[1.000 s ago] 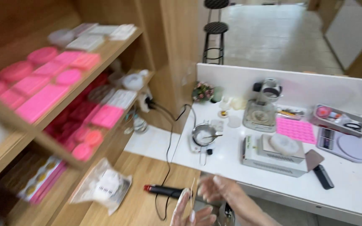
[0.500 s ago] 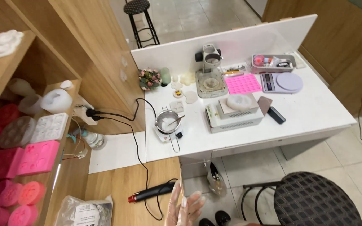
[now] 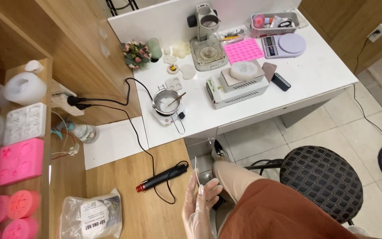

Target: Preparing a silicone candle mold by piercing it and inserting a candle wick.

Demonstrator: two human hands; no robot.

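Fingers (image 3: 208, 188) of my left hand (image 3: 198, 208) pinch a thin pale stick (image 3: 196, 170) near its lower end; the hand wears a clear disposable glove, and the remaining fingers lie loosely extended beside the pinch. Stick stands nearly upright from the fingertips, long axis running up and slightly left in the head view, its free tip over the edge of the wooden counter (image 3: 124, 199). Right hand not in frame; can't say what it does.

Just left of the stick: black heat tool with red tip (image 3: 162, 177), lying on the wood, its cord looping back to the wall socket. Farther along the same line, up and away on the white table (image 3: 315, 75), a small metal melting pot (image 3: 166, 101) sits on its warmer, a stirrer resting in it. Left hand is the only one placed near either.

Plastic bag of pale material (image 3: 91, 217) lower left. Pink silicone moulds (image 3: 19, 160) on the shelf. Black stool (image 3: 321, 181) to my right.
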